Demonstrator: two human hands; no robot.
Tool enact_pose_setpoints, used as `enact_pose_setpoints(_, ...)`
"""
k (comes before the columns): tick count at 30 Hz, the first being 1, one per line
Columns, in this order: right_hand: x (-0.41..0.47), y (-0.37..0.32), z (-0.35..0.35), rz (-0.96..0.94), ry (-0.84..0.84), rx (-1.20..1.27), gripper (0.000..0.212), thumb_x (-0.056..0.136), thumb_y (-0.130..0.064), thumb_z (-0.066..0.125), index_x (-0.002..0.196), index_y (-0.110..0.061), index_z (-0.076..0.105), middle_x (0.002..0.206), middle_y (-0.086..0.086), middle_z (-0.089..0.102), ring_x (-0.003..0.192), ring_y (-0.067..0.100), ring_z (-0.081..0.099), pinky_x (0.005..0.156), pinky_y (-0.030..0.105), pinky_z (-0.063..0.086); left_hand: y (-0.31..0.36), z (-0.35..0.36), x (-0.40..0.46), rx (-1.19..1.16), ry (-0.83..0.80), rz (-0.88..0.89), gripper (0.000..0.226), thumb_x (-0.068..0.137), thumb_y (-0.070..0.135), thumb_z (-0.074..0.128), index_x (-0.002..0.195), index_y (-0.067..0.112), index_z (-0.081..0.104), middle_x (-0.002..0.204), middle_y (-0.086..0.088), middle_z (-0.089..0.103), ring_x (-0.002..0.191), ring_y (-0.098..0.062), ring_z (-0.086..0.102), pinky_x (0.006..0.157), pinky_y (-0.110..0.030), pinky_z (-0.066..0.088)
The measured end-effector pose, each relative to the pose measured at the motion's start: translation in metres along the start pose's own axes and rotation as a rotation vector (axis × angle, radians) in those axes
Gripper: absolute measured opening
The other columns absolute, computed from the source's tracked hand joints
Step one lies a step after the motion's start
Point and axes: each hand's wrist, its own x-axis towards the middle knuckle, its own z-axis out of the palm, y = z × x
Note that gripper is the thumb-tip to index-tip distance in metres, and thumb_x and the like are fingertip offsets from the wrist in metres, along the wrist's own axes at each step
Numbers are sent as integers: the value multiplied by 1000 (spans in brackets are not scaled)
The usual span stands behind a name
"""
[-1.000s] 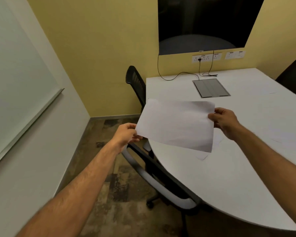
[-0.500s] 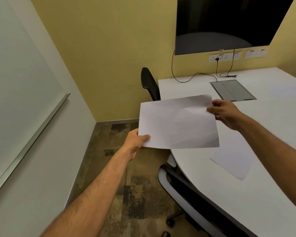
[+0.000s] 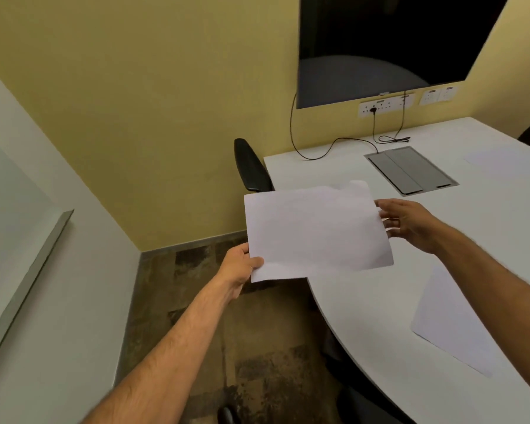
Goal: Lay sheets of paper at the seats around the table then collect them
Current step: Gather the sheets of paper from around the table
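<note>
I hold white sheets of paper (image 3: 315,231) in the air over the near left edge of the white table (image 3: 349,301). My left hand (image 3: 239,267) pinches their lower left corner. My right hand (image 3: 410,221) grips the right edge with loosely spread fingers. A second sheet peeks out behind the top right corner of the front one. One sheet (image 3: 450,322) lies flat on the table at the right, below my right forearm. Another sheet (image 3: 499,157) lies at the table's far right.
A black chair (image 3: 251,166) stands against the table's far left corner, by the yellow wall. A grey cable hatch (image 3: 410,169) is set in the tabletop, under a dark wall screen (image 3: 380,41) with sockets and cables. Another chair (image 3: 358,402) sits tucked under the near edge. A whiteboard (image 3: 13,240) hangs on the left wall.
My view has shifted left and forward along the table. The held sheets moved toward the far chair, and the sheet on the table now lies farther right and nearer to me.
</note>
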Motion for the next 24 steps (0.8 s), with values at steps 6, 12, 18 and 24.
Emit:
enact_pose_setpoints(6,50,10,20,36,205,108,32,93,-29,63,120,-12,69,111,13,71,90,27,65,78,42,52,33,-13,116,-43,-127,0,30,90,-5,62,111,16,67,116,-4,70,106,-25,67,90,-43,57)
enact_pose_setpoints(12,94,15,56,57,484,389,27,92,-21,66,117,-11,68,113,12,68,92,28,68,68,37,57,56,-12,199,-79,-201,-60,34,92,-2,60,121,14,66,117,-3,71,104,-26,69,85,-46,59)
enact_pose_setpoints(18,148,16,71,34,654,453,38,87,-6,71,124,-11,61,109,10,69,83,27,68,63,36,61,75,14,266,-98,-257,-106,29,91,-5,58,110,16,66,109,-2,72,97,-25,71,77,-40,61)
enact_pose_setpoints(24,222,13,40,49,776,312,38,84,2,69,121,-4,64,105,14,69,72,24,65,53,25,58,89,54,335,-66,-289,-138,24,91,-6,59,103,13,69,99,-2,75,87,-23,74,74,-40,62)
